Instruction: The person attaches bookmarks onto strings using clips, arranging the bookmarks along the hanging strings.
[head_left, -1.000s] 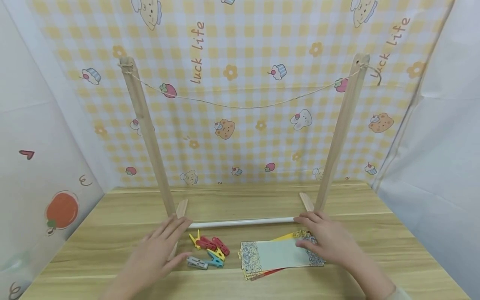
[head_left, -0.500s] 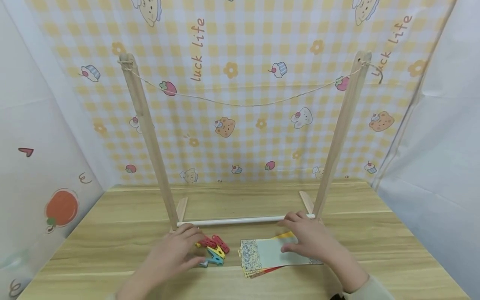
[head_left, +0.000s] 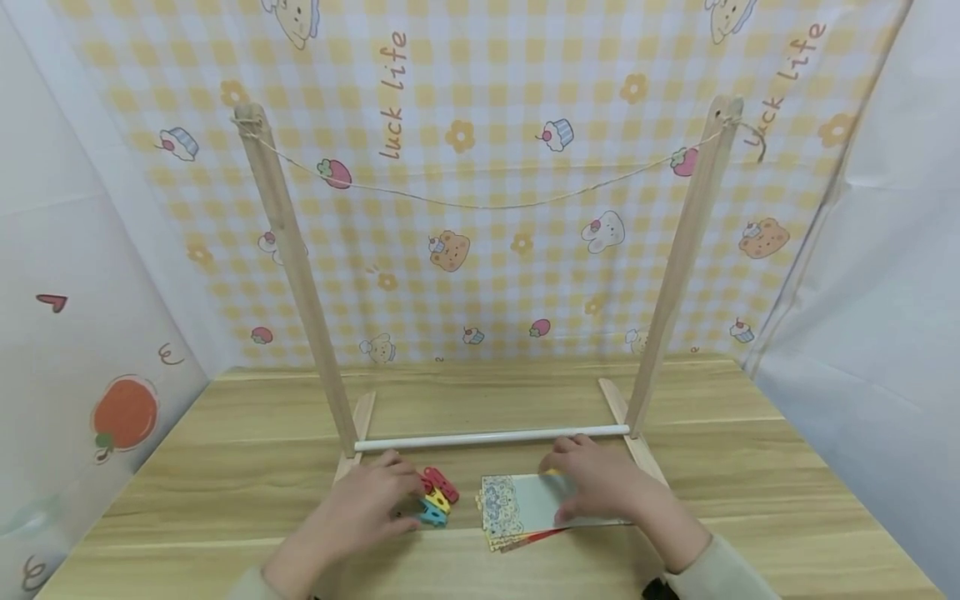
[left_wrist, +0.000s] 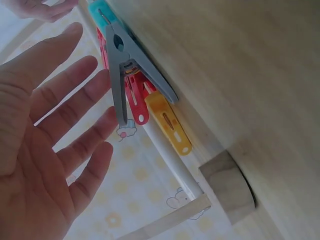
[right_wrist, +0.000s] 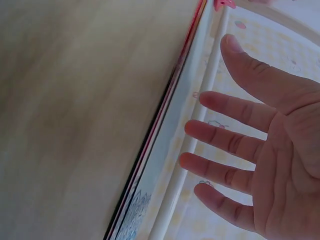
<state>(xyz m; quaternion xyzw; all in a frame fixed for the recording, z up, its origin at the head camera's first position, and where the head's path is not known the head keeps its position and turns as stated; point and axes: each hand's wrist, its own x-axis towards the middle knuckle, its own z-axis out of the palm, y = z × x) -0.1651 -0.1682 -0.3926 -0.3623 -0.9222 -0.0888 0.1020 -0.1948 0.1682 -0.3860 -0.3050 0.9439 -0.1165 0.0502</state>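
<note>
While the wooden posts (head_left: 303, 283) seem to stand as they stood a second ago, both hands have left their feet and have come inward over the desk (head_left: 765, 500). Because of this, both ends of the white rod (head_left: 480, 437) are now uncovered in the head view. The left hand (head_left: 365, 504) is just beside the coloured clips (head_left: 442, 486), which lie together in front of the rod, toward its left end. Its fingers are relaxed and apart, and it grips nothing — the grey clip (left_wrist: 131, 54), now hidden behind it in the head view, shows close to the fingertips in the left wrist view. Whether they touch, I cannot tell.

The right hand (head_left: 600, 483) is over the right part of the cards (head_left: 528, 492), which it covers more than before; its fingers are also extended and hold nothing. The cards lie in a loose stack, to the right of the clips. For the work this means, in my judgement, that attention passes from the frame to the small things — the string (head_left: 487, 207) bears neither clip nor card.
</note>
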